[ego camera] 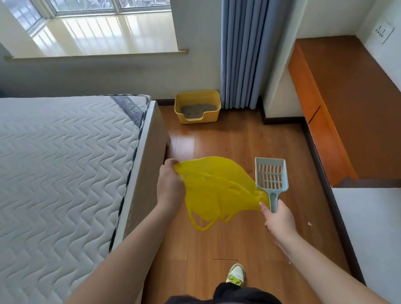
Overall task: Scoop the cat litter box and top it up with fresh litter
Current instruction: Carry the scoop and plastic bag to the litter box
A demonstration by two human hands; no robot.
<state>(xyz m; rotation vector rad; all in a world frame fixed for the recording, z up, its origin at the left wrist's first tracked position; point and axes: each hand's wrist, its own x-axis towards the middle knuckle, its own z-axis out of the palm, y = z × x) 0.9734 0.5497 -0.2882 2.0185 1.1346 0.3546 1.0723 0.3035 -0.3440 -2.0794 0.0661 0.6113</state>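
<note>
Both forearms are bare, without sleeves; dark black trousers and a white-and-lime-green sneaker are worn.

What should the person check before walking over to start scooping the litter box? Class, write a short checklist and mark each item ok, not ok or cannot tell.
1. Scoop in the right hand: ok, gripped by its handle.
2. Yellow bag held: ok, the left hand grips one edge and the right hand pinches the other.
3. Bag mouth opened for waste: not ok, the bag looks flat.
4. Floor path to the litter box: ok, nothing in the way.
5. Clumps in the litter: cannot tell, too far away.
6. Fresh litter supply: cannot tell, none in view.
</note>
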